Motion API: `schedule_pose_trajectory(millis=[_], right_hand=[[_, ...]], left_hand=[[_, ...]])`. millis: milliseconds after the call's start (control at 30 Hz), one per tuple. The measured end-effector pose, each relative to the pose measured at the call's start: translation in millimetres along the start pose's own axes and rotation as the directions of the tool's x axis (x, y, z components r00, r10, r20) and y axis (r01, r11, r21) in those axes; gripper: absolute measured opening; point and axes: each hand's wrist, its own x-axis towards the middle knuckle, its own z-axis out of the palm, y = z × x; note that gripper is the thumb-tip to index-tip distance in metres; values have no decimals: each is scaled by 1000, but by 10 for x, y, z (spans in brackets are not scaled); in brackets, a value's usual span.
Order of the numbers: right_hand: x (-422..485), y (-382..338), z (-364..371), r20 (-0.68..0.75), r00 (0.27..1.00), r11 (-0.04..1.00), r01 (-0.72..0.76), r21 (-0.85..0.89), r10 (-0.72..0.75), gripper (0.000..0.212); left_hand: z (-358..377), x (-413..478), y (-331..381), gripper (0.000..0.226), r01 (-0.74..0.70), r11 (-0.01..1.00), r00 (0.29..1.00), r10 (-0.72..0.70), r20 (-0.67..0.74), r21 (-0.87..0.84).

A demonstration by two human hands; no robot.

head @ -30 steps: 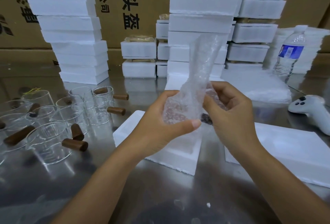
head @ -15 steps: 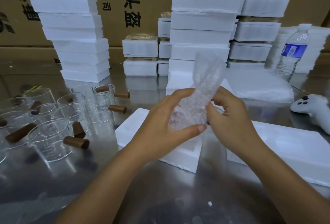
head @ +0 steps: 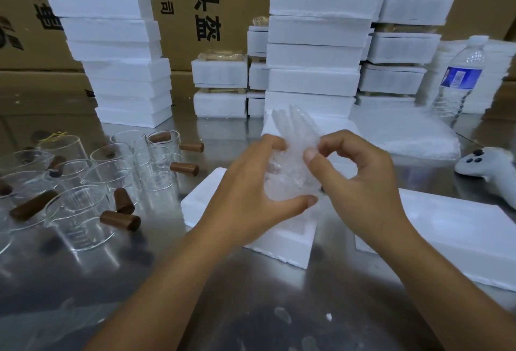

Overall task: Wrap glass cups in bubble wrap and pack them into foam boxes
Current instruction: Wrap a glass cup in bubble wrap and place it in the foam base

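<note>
The left hand (head: 251, 191) curls round the bubble-wrapped glass cup (head: 290, 183), and the right hand (head: 363, 183) pinches the wrap's loose top. The bundle is held just above a foam box (head: 279, 244). Bare wooden-handled glass cups (head: 78, 211) stand to the left.

Brown cardboard cartons (head: 181, 54) (black Chinese print) wall off the back of a shiny steel table (head: 321, 294).

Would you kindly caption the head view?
Left hand and right hand grip a bubble wrap bundle above a foam box.
</note>
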Motion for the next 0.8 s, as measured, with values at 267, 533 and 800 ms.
schedule_pose_trajectory(millis=[267,533,800], right_hand=[[49,65,-20,114,921,902,-388,187,373,48],[-1,8,1,70,990,981,-130,144,121,21],[-71,45,70,113,950,940,306,-152,-291,23]], left_hand=[[23,-16,2,72,-128,981,992,127,14,148],[5,10,-44,53,-126,987,988,134,-73,104],[-18,1,11,79,36,995,997,-42,-65,-98]])
